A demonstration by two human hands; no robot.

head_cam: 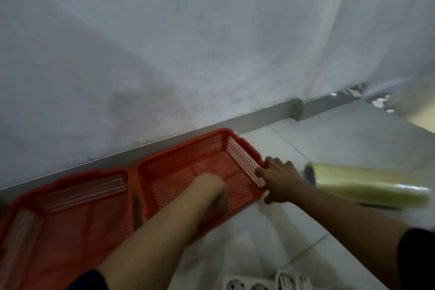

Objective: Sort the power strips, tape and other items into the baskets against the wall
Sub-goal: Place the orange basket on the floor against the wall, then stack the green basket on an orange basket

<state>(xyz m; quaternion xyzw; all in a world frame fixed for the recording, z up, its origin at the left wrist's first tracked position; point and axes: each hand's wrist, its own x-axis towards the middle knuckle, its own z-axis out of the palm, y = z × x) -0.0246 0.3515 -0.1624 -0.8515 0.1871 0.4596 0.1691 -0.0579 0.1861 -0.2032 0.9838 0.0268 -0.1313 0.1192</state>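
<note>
Grey-white wall (164,42) w/ scuffs, metal skirting (259,117), pale tiled floor (341,139).

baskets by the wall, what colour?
Red-orange plastic mesh, both the right basket and the left basket. Head view, the only one, shows them clearly.

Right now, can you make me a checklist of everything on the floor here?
Surface: pale tiled floor, bare between items.
Job's things: two red baskets against the wall, right basket and left basket, both look empty; white power strip at bottom edge.
Clutter: yellowish film roll lying on its side.
Hands: right hand grips right basket's end wall; left hand blurred inside that basket.
Cables: coiled white cord beside the strip.
Surroundings: grey wall, metal skirting.
</note>
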